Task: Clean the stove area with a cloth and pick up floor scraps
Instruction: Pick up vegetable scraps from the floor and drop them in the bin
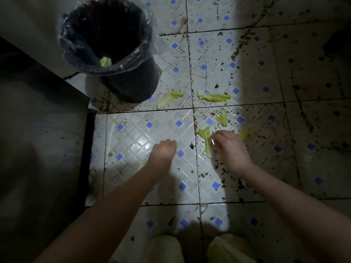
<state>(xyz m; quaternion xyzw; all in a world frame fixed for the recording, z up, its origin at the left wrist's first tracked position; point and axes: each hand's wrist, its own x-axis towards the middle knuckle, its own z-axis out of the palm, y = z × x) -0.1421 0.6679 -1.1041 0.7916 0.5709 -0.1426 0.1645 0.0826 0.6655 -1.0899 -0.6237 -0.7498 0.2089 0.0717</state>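
A stained tiled floor [163, 130], white with small blue diamonds, fills the frame, lit in a bright patch at centre and falling into shadow on the right. At the left edge stands a dark cabinet [38, 139], its corner jutting toward the middle. In the upper left sits a dark waste bin [133, 80] lined with a clear plastic bag [79, 54]; one leaf piece [105, 61] already lies against the liner near the rim, which suggests the bin stands close by to take the scraps.

Both bare arms reach down from the bottom of the frame. The left hand [163, 150], centre frame, hangs with fingers curled together and holds nothing visible, apparently kept free. The right hand [230, 147], right of centre, has its fingertips [215, 138] closed onto the nearest cabbage scrap [206, 141], a pale green strip lying on the tile; the pinch appears to be on the leaf, though whether it has left the floor cannot be told.

Four more scraps wait beyond it: a leaf just below the bin [169, 98], a long leaf to its right [214, 97], a small piece above the right hand [223, 118], and a faint yellowish piece [244, 133] at the shadow's edge. No cloth or stove is in view.
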